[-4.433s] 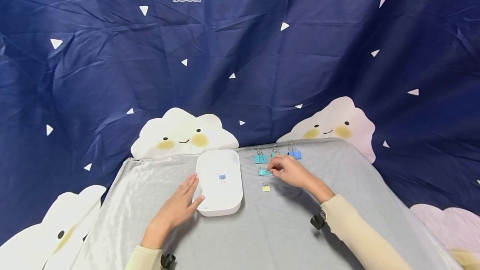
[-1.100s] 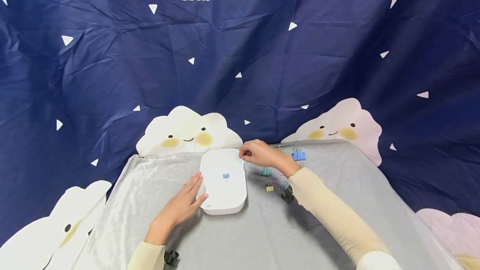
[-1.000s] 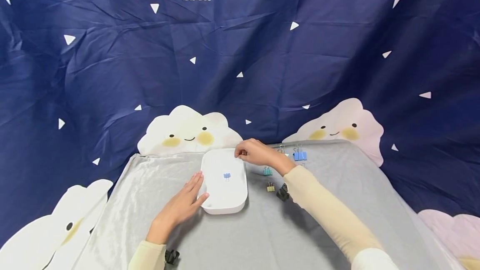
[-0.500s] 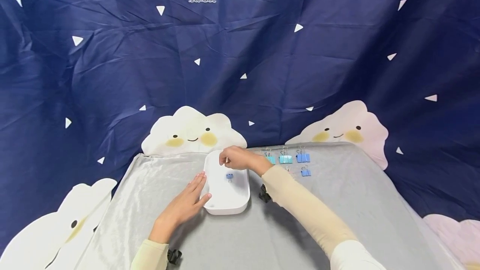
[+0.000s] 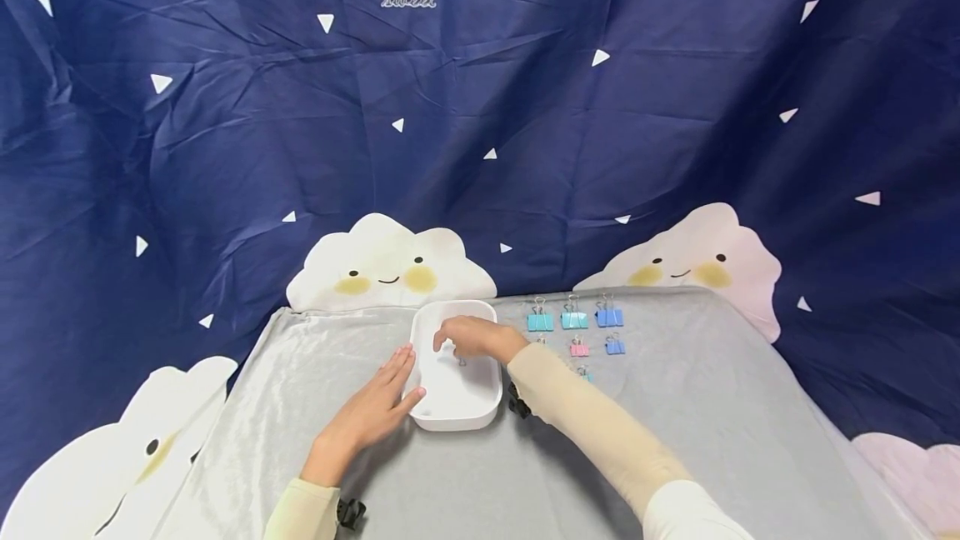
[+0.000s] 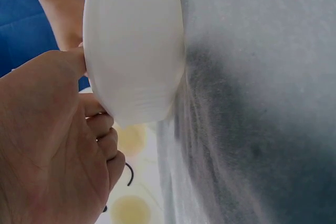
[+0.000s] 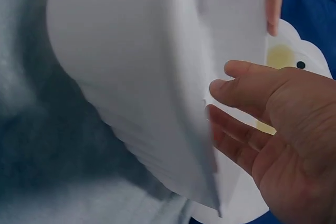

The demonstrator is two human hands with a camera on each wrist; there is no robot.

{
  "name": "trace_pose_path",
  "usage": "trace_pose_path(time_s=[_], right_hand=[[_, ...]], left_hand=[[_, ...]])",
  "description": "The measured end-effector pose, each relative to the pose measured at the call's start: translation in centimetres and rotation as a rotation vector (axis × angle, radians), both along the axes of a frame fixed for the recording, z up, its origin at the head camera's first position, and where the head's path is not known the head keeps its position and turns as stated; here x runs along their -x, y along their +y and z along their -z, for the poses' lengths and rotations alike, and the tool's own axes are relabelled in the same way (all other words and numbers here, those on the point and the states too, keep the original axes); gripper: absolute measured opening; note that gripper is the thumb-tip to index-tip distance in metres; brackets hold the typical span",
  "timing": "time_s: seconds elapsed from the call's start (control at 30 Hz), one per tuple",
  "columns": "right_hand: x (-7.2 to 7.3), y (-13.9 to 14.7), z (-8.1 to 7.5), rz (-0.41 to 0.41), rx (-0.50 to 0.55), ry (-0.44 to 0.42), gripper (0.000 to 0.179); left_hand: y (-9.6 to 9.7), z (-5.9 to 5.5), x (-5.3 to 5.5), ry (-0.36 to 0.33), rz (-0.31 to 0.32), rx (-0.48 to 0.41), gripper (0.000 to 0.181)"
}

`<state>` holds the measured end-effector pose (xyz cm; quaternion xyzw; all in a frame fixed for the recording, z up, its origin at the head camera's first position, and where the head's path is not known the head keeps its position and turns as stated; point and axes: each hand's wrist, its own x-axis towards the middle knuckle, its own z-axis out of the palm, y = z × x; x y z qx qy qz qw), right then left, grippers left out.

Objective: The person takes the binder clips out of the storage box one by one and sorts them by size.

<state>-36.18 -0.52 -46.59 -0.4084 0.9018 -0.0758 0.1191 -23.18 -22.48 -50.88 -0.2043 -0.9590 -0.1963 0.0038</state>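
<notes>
A white box (image 5: 457, 422) stands on the grey cloth. My left hand (image 5: 371, 407) rests against its left rim, fingers stretched along the side. In the left wrist view, that hand (image 6: 58, 129) touches the white wall. My right hand (image 5: 468, 336) reaches down inside the box, fingers bent. It partly covers a small binder clip (image 5: 462, 362), whose wire handles show below it. In the right wrist view, thumb and fingertips of the hand (image 7: 273, 124) come close together behind the rim; what lies between them is hidden.
Right of the box lie binder clips: teal ones (image 5: 540, 322) (image 5: 575, 321), a large blue clip (image 5: 610, 318), a pink clip (image 5: 579, 349) and a smaller blue clip (image 5: 615, 347). The right sleeve (image 5: 592, 419) hides part of the cloth.
My right hand has moved left from the clips, over the box's right rim, then lower inside it toward the clip. The left hand has stayed at the box; the view has shifted slightly.
</notes>
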Motion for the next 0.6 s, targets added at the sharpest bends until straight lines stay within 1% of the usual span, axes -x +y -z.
trace_pose_path(time_s=[0.07, 0.17, 0.27, 0.4, 0.5, 0.6], right_hand=[[-0.1, 0.0, 0.5, 0.0, -0.01, -0.003, 0.045], [-0.3, 0.1, 1.3, -0.015, -0.019, 0.022, 0.044], [-0.5, 0.4, 1.7, -0.015, -0.032, 0.062, 0.034], [-0.4, 0.8, 1.9, 0.042, -0.034, 0.077, 0.02], [-0.3, 1.0, 1.8, 0.077, -0.02, 0.073, 0.019], [-0.2, 1.2, 1.8, 0.083, -0.005, 0.092, 0.018]], left_hand=[[0.0, 0.0, 0.0, -0.005, -0.001, 0.005, 0.076], [0.0, 0.2, 0.0, 0.007, -0.001, 0.009, 0.075], [0.1, 0.3, 0.0, 0.025, -0.001, -0.005, 0.074], [0.2, 0.2, -0.1, 0.031, -0.003, -0.014, 0.073], [0.2, 0.2, 0.0, 0.017, -0.005, 0.001, 0.074], [0.1, 0.2, 0.0, 0.007, -0.002, 0.003, 0.075]])
